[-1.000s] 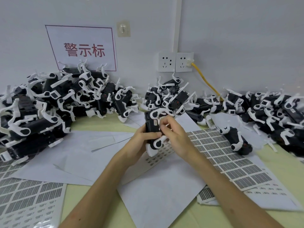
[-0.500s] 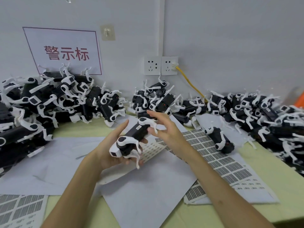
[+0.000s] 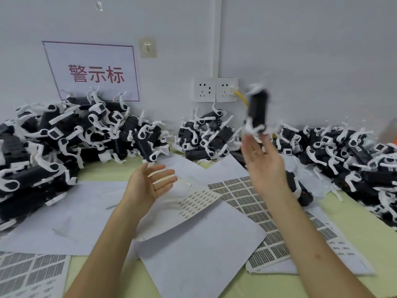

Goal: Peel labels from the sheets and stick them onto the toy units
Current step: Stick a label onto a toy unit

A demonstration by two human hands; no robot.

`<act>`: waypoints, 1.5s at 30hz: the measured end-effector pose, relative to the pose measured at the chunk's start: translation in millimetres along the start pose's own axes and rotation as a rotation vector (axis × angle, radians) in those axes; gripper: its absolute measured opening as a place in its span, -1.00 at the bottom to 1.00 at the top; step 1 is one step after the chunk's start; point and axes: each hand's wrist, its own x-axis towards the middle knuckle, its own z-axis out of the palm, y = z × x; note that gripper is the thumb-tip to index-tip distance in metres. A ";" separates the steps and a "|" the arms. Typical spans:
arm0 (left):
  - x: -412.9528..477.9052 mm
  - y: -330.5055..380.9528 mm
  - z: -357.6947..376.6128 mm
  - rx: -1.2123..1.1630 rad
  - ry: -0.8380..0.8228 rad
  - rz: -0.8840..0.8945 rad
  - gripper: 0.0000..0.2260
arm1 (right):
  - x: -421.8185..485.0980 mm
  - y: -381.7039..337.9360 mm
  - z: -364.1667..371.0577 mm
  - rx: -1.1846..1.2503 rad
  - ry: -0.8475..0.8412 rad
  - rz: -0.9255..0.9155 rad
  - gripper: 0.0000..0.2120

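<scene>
A black-and-white toy unit [image 3: 256, 111] is blurred in mid-air, upright, just above my right hand [image 3: 263, 166]. That hand is raised with its fingers spread and holds nothing. My left hand [image 3: 148, 183] hovers palm-up over the papers with straight fingers, also holding nothing. Below it lies a curled sheet of small labels [image 3: 193, 203]. A larger label sheet [image 3: 253, 203] with grey rectangles lies flat under my right forearm.
Heaps of black-and-white toy units fill the left [image 3: 64, 136], middle [image 3: 206, 134] and right [image 3: 348, 151] of the table by the wall. One unit [image 3: 300, 188] lies alone on the sheets. White backing papers [image 3: 199, 250] cover the yellow-green table [image 3: 369, 235]. Another label sheet [image 3: 28, 274] lies bottom left.
Both hands held the toy unit before. Now both have let go and the unit flies up and to the right above my right hand.
</scene>
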 end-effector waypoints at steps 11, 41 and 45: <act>-0.2 -8.5 0.7 0.243 0.318 0.254 -0.74 | -17.2 58.3 -14.9 -1.672 -0.430 -0.150 -0.64; 14.1 62.0 -33.3 0.458 0.169 0.196 -0.84 | -30.1 78.2 -16.2 -1.845 -0.490 -0.092 -0.52; -7.6 46.1 -43.5 0.209 0.071 0.076 -0.80 | -34.3 70.9 2.1 -1.541 -0.408 -0.019 -0.52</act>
